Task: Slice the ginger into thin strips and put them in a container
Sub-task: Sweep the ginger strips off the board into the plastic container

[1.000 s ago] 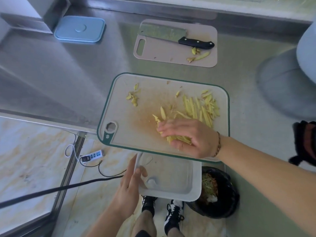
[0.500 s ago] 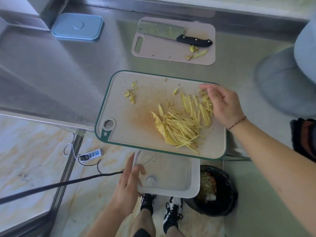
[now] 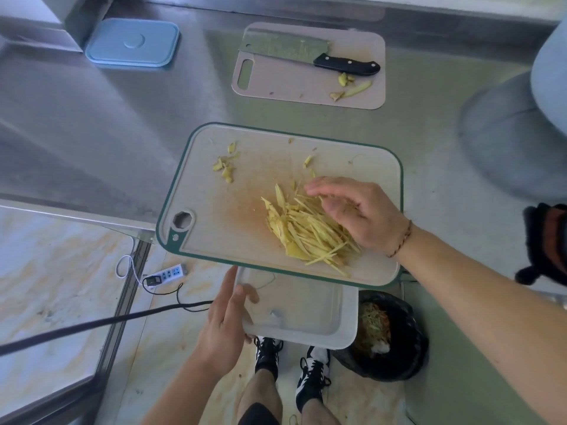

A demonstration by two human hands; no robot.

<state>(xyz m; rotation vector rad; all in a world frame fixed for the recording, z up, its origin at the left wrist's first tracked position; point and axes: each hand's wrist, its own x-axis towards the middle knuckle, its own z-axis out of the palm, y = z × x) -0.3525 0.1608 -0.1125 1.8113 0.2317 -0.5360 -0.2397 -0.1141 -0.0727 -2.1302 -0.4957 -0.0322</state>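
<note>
- nearest: left hand (image 3: 225, 322) gripping the near-left rim of the white container (image 3: 306, 311), thumb hooked over the edge, fingers curled beneath; held low, under the board's overhanging edge.
- could tip or drop if that one-sided grip slackens under falling strips (a judgement).
- farther: right hand (image 3: 352, 214) with fingers straight and slightly spread, resting against the ginger strips (image 3: 306, 231) heaped on the green-edged cutting board (image 3: 239, 222).
- too brisk a sweep could scatter strips past the container, toward the black bin (image 3: 399, 338) or floor.
</note>
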